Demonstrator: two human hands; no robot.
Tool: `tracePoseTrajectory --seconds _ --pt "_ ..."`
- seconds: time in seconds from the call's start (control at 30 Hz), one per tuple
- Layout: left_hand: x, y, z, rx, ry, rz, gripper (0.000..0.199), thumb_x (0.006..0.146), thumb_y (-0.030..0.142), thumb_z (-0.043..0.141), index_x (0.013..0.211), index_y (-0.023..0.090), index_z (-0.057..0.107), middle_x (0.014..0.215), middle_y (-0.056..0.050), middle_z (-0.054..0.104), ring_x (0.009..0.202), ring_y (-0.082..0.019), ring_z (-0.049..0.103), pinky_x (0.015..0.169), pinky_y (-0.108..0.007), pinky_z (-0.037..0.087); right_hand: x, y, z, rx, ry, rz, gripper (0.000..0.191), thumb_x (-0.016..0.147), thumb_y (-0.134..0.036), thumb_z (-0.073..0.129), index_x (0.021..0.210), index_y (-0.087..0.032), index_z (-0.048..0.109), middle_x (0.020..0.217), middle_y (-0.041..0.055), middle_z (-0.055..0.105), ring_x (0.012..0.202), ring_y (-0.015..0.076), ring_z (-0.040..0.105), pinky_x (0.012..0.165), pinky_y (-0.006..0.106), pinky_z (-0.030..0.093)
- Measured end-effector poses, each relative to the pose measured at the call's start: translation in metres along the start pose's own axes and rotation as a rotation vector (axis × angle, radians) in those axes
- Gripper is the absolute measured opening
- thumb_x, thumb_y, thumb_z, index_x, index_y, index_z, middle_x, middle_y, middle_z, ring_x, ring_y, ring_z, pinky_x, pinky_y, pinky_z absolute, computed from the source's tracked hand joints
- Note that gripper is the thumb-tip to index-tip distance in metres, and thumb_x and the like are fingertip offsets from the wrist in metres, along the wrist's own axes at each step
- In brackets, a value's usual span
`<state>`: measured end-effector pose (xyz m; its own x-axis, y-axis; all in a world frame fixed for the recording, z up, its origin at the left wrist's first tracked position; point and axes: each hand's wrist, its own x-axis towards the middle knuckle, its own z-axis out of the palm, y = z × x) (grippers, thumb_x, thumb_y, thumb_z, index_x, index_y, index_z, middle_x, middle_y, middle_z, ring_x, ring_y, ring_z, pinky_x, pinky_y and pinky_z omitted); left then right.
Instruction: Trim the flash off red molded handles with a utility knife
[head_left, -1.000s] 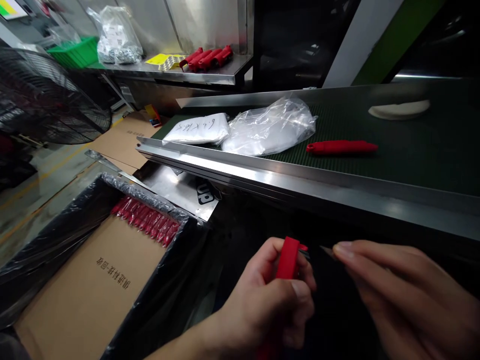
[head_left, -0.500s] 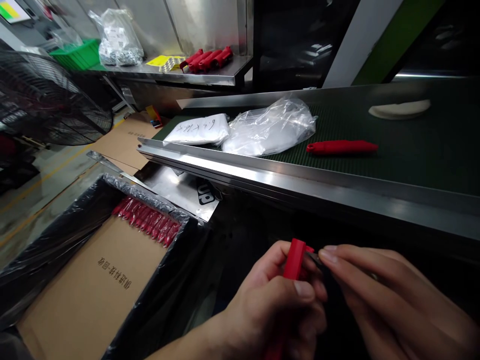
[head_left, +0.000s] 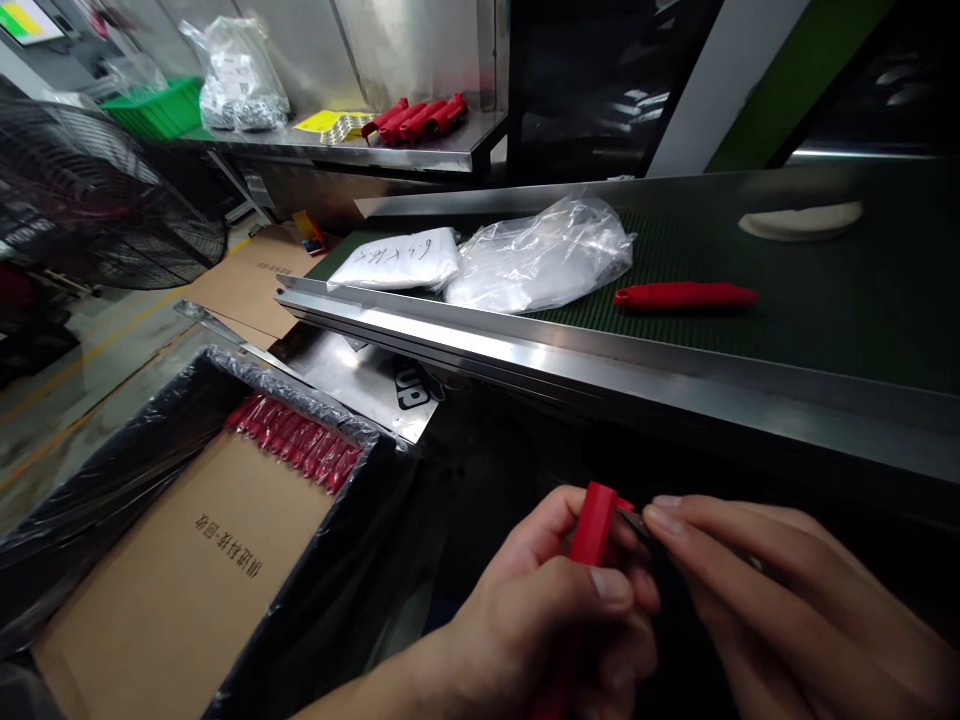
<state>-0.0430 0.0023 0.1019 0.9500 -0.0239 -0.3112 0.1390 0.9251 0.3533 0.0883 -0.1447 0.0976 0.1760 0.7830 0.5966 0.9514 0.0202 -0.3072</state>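
Observation:
In the lower middle, my left hand (head_left: pixel 551 610) is closed around a long red plastic part (head_left: pixel 592 525), its upper end sticking out above the thumb. My right hand (head_left: pixel 772 580) pinches a small thin dark blade (head_left: pixel 636 521) between thumb and fingertips. The blade's tip is at a small red projection on the side of the part's upper end; whether it touches is too small to tell. My fingers hide the lower length of the part. Another red plastic part (head_left: pixel 686 296) lies on the green ribbed conveyor belt (head_left: pixel 667 245) beyond my hands.
A metal rail (head_left: pixel 510 345) edges the belt, which carries plastic bags (head_left: pixel 544 255) and a pale curved piece (head_left: pixel 801 221). At left stands a black-lined box (head_left: pixel 247 640) with bagged red parts (head_left: pixel 296 440) along one end. A fan (head_left: pixel 112 200) and a steel shelf (head_left: pixel 420 158) are behind.
Both hands have shifted very slightly right and down, with the red part and blade still held. Everything else looks the same.

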Motion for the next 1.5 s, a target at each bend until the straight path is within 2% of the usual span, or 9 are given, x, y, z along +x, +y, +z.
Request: tracePoseTrajectory --seconds 0.3,0.47,0.6,0.73,0.9,1.0,1.1,1.27,1.5 --pt "-0.002 0.001 -0.003 0.028 -0.048 0.014 0.029 0.075 0.022 0.071 0.099 0.021 0.055 0.089 -0.001 0.059 0.048 -0.005 0.05 0.035 -0.012 0.038 -0.001 0.001 0.0 0.021 0.011 0.026 0.049 0.088 -0.007 0.059 0.136 -0.02 0.059 0.121 0.0109 0.062 0.11 0.0216 0.063 0.083 0.029 0.057" --pt "-0.008 -0.001 -0.003 0.057 -0.14 -0.004 0.031 0.064 0.018 0.08 0.089 0.014 0.062 0.08 -0.005 0.066 0.071 -0.012 0.063 0.064 -0.019 0.049 0.003 -0.006 0.004 -0.011 0.067 0.149 0.035 0.089 -0.035 0.066 0.123 -0.027 0.067 0.108 0.0088 0.067 0.099 0.0254 0.067 0.076 0.035 0.059" --pt "0.0 -0.003 -0.013 -0.077 -0.252 -0.012 0.036 0.081 0.035 0.057 0.109 0.014 0.064 0.082 -0.011 0.071 0.056 -0.015 0.062 0.051 -0.019 0.039 0.002 -0.009 0.004 -0.009 0.05 0.153 0.037 0.088 -0.042 0.067 0.123 -0.029 0.067 0.105 0.0085 0.067 0.098 0.0271 0.066 0.075 0.037 0.058" --pt "0.006 -0.002 -0.023 -0.101 -0.359 -0.064 0.053 0.086 0.035 0.036 0.121 0.006 0.062 0.07 -0.013 0.069 0.046 -0.016 0.058 0.048 -0.021 0.036 0.0 -0.002 -0.001 0.014 -0.013 0.127 0.04 0.091 -0.033 0.062 0.131 -0.031 0.062 0.11 0.0071 0.067 0.102 0.0273 0.064 0.076 0.038 0.056" --pt "0.003 0.001 -0.025 -0.193 -0.2 -0.134 0.049 0.078 0.033 0.044 0.094 -0.004 0.071 0.062 -0.014 0.065 0.047 -0.014 0.056 0.049 -0.02 0.039 0.001 0.003 -0.003 0.026 -0.083 0.066 0.061 0.092 -0.003 0.048 0.147 -0.03 0.047 0.124 0.005 0.061 0.112 0.0222 0.056 0.088 0.037 0.045" --pt "-0.001 0.005 -0.024 -0.258 -0.084 -0.227 0.042 0.07 0.031 0.054 0.088 -0.002 0.073 0.07 -0.014 0.068 0.057 -0.014 0.061 0.053 -0.017 0.043 0.006 0.002 -0.003 0.006 -0.068 0.021 0.061 0.093 -0.002 0.049 0.148 -0.028 0.046 0.121 0.0062 0.06 0.107 0.0229 0.054 0.086 0.039 0.042" --pt "-0.002 0.008 -0.024 -0.279 -0.016 -0.294 0.046 0.066 0.031 0.057 0.092 -0.004 0.072 0.075 -0.015 0.07 0.063 -0.014 0.065 0.06 -0.017 0.048 0.01 0.002 -0.003 0.001 -0.072 -0.031 0.05 0.092 -0.001 0.05 0.137 -0.022 0.056 0.12 0.0074 0.058 0.105 0.0235 0.054 0.084 0.04 0.042" --pt "-0.002 0.009 -0.024 -0.317 -0.044 -0.316 0.046 0.065 0.032 0.058 0.089 -0.004 0.073 0.074 -0.015 0.071 0.062 -0.013 0.064 0.059 -0.015 0.047 0.009 0.007 -0.004 -0.024 -0.078 -0.081 0.034 0.094 -0.004 0.052 0.123 -0.016 0.064 0.121 0.0085 0.058 0.105 0.0257 0.054 0.083 0.042 0.043" --pt "0.001 0.01 -0.024 -0.183 -0.081 -0.297 0.039 0.067 0.029 0.054 0.084 0.001 0.075 0.068 -0.011 0.068 0.054 -0.013 0.058 0.066 -0.02 0.05 -0.002 0.01 -0.005 -0.017 -0.068 -0.091 0.043 0.093 -0.007 0.056 0.133 -0.022 0.061 0.127 0.0071 0.059 0.109 0.0289 0.056 0.089 0.05 0.045"
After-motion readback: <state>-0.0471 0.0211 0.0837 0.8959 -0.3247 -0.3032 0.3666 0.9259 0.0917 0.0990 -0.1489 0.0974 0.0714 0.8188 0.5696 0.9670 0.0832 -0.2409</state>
